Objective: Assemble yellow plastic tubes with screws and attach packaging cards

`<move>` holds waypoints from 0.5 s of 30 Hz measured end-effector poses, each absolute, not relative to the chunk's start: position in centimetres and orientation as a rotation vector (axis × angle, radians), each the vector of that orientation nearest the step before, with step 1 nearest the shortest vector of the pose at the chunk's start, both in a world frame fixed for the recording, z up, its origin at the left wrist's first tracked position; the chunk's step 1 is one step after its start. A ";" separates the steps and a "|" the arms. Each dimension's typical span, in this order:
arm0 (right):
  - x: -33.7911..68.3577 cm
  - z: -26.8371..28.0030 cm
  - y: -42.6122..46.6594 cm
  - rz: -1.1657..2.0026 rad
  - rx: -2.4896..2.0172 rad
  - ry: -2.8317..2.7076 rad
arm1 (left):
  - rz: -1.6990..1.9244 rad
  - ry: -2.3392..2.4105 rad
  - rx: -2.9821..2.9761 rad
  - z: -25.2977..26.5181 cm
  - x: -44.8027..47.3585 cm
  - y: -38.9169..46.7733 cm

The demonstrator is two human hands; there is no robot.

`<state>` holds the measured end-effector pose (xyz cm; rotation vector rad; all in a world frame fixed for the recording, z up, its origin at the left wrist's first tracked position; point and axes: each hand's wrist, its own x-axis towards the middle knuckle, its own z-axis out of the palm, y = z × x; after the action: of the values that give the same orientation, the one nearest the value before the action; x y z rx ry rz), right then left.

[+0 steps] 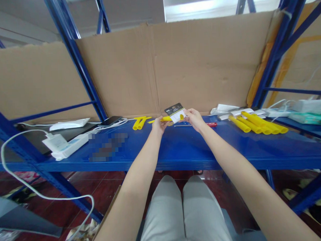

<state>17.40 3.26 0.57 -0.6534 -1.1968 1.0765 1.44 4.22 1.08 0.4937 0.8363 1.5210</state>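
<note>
A small black-and-white printed card (173,108) is held over the blue shelf, with my right hand (194,119) pinching its right edge. My left hand (159,124) is closed around a slim yellow plastic piece (165,118) whose end reaches the card. Where the piece and card meet, I cannot tell if they are joined. A yellow bit also shows at the card's lower right, by my right fingers. Just behind my right wrist lies a screwdriver with a red handle (211,124). Two yellow tubular pieces (140,123) lie left of my left hand.
Several yellow tubes (255,123) lie in a pile on the right of the blue shelf (182,148), beside white packets (225,109). On the left are a white power strip (72,145), a plugged-in charger, cables and a dark phone (111,120). Cardboard (195,63) backs the shelf; blue posts flank it.
</note>
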 end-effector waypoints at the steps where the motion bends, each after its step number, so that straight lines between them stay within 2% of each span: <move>1: 17.5 0.5 3.4 1.072 -0.671 -1.201 | 1.516 0.848 0.481 1.1 1.4 4.2; 9: 17.6 -1.0 4.1 1.103 -0.831 -1.276 | 1.481 0.831 0.674 0.5 2.0 4.9; 15: 17.8 -1.5 5.1 0.960 -0.926 -1.283 | 1.362 0.815 0.791 0.2 2.5 5.1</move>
<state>17.84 5.13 -1.47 -0.9258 -1.2832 0.9604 2.47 5.07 0.17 0.7908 0.8148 1.3621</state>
